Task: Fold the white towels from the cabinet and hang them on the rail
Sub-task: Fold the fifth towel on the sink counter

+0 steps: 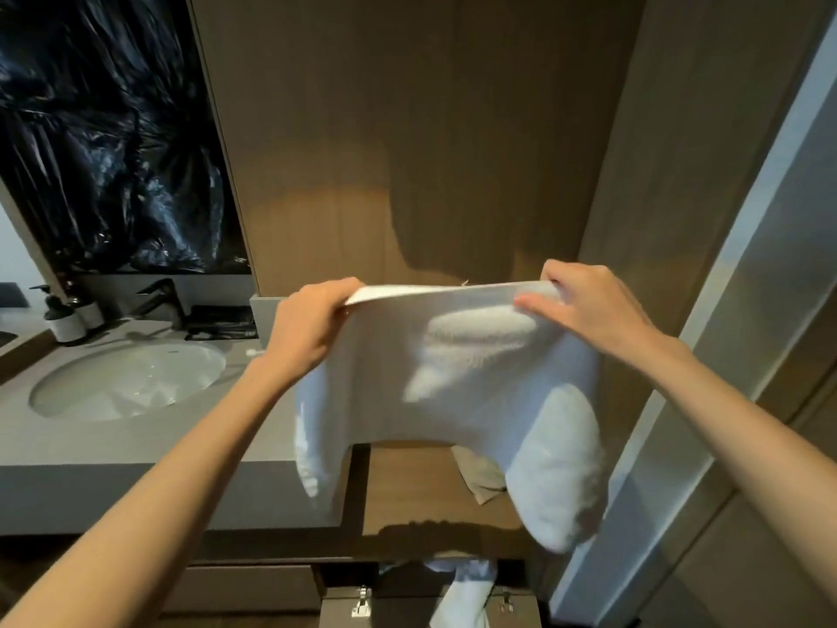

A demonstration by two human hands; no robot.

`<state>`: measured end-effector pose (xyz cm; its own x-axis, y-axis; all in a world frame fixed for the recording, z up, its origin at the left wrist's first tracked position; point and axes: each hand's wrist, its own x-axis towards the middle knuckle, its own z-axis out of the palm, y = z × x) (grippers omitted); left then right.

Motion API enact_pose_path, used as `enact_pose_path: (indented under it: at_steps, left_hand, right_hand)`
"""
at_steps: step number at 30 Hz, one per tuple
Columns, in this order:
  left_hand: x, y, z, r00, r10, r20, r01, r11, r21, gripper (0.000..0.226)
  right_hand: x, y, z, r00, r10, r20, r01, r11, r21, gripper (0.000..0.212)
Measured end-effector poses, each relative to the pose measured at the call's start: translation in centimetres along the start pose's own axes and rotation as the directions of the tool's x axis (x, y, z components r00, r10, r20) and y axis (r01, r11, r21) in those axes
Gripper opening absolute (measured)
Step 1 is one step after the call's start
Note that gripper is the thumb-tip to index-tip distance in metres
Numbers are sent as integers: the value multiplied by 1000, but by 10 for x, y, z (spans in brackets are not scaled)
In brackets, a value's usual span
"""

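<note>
Wood-panelled wall (407,129) backs a grey vanity counter (181,446) with an oval sink (136,383). White towel (453,378), thick terry and doubled over, is held in the air in front of the wall and above a wooden shelf (430,500), with its lower corners drooping unevenly. Left hand (308,328) pinches the top left corner. Right hand (584,305) pinches the top right edge. Open lower cabinet (344,605) holds a second white towel (462,591), which spills over its front. Beige cloth (480,478) lies on the shelf.

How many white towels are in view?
2: one towel held by the left hand and right hand, another towel spilling from the cabinet below; more may be hidden.
</note>
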<state>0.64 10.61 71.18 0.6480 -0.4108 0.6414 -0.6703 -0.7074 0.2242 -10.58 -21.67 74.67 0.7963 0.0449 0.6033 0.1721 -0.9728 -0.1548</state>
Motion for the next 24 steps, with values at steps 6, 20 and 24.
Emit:
enact_pose_path:
  at_steps: [6,20,24]
  left_hand:
    - [-90,-7,46,944,-85,319,138,979,-148,23]
    - [-146,-67,43,870,-399,291,390,916,90,19]
    - [-166,-99,25,767,-627,137,608,778,156,25]
  right_hand:
    - [-74,13,76,973,101,209,-75,989,-127,41]
    - [-87,11,146,789,79,610,-195,973,126,59]
    - [-87,-2,172,712,27,701,-149,982,114,63]
